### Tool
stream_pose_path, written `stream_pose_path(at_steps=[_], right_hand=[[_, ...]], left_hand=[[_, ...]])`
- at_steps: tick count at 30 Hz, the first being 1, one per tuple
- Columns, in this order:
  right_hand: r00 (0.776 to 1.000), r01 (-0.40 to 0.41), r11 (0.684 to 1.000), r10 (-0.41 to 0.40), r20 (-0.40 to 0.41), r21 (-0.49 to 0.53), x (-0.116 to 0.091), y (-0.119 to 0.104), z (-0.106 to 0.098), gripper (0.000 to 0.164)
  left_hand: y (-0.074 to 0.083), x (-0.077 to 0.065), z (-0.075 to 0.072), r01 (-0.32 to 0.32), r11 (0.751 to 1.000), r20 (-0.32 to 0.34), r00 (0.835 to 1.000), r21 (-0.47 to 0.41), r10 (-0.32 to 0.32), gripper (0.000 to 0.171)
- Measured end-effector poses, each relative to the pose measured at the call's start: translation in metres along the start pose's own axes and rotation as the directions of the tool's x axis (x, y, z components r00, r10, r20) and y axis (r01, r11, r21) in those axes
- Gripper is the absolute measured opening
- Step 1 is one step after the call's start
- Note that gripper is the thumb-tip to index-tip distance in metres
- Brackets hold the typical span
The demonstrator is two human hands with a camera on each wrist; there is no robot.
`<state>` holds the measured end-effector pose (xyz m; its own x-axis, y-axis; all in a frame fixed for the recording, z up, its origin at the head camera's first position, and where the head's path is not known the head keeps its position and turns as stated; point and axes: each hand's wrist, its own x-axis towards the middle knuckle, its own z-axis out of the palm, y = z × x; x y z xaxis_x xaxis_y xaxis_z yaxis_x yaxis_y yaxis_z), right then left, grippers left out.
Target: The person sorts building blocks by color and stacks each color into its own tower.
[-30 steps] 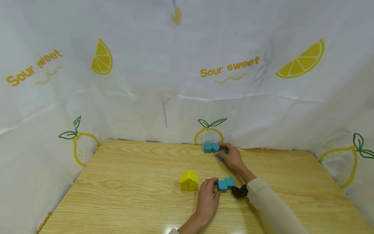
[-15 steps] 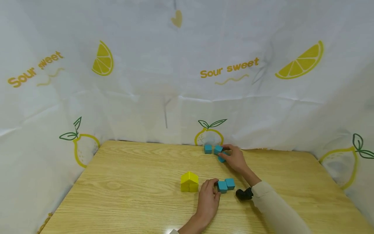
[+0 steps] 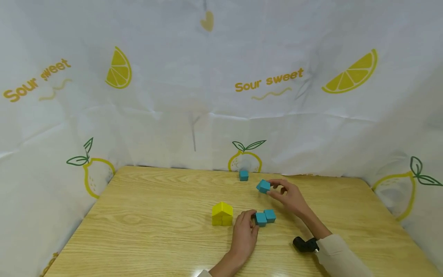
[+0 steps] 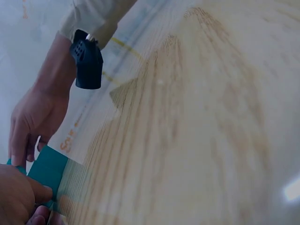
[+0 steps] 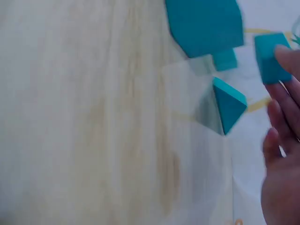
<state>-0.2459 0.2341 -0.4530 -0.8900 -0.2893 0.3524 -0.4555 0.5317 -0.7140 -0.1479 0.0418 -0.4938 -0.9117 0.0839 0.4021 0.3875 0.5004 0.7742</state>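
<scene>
In the head view my right hand [image 3: 288, 198] pinches a blue block [image 3: 265, 186] between thumb and fingers. The right wrist view shows this blue block [image 5: 271, 58] off the tabletop, with a blue triangular block [image 5: 230, 104] standing nearby. From the head, that triangle is mostly hidden behind the held piece. My left hand [image 3: 243, 236] has thumb and fingers at the left side of a blue cube [image 3: 260, 219], gripping it. A second blue cube [image 3: 270, 216] touches that one on its right. The left wrist view catches only part of the left hand [image 4: 18, 197] against blue [image 4: 49, 171].
A small yellow house shape of blocks [image 3: 222, 214] stands left of my left hand. One blue cube [image 3: 243, 176] sits at the table's back edge. A black wrist device [image 3: 306, 244] is on my right forearm. White lemon-printed cloth [image 3: 166, 134] surrounds the wooden table [image 3: 149, 231].
My right hand has drawn back toward me and to the right, with a blue block taken from beside the back cube. The left hand stays at its cube.
</scene>
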Motion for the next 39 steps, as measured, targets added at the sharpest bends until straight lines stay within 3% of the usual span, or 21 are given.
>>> stream_pose_path(at_steps=[10,18,26,34,39], right_hand=[[0.993,0.004,0.99,-0.022,0.12,0.144,-0.026,-0.018,-0.01,0.033],[0.994,-0.019,0.981,-0.002,0.109,0.191,-0.036,0.01,-0.006,0.035],[0.993,-0.092,0.955,0.068,0.093,0.282,-0.046,0.011,-0.005,0.038],[0.992,-0.076,0.93,0.033,0.124,0.36,-0.048,0.009,-0.004,0.039],[0.993,-0.048,0.932,0.005,0.12,0.359,-0.051,0.012,-0.003,0.039]], left_hand=[[0.001,-0.001,-0.001,-0.022,1.0,-0.023,0.999,0.004,0.022,0.04],[0.002,-0.001,0.0,-0.012,1.0,-0.026,1.0,0.005,0.012,0.039],[0.003,0.001,0.001,-0.004,1.0,-0.022,1.0,0.024,0.005,0.038],[0.001,0.003,0.003,-0.007,0.999,-0.04,0.999,0.041,0.009,0.039],[0.002,0.002,0.004,0.009,0.999,-0.042,0.999,0.05,-0.006,0.039]])
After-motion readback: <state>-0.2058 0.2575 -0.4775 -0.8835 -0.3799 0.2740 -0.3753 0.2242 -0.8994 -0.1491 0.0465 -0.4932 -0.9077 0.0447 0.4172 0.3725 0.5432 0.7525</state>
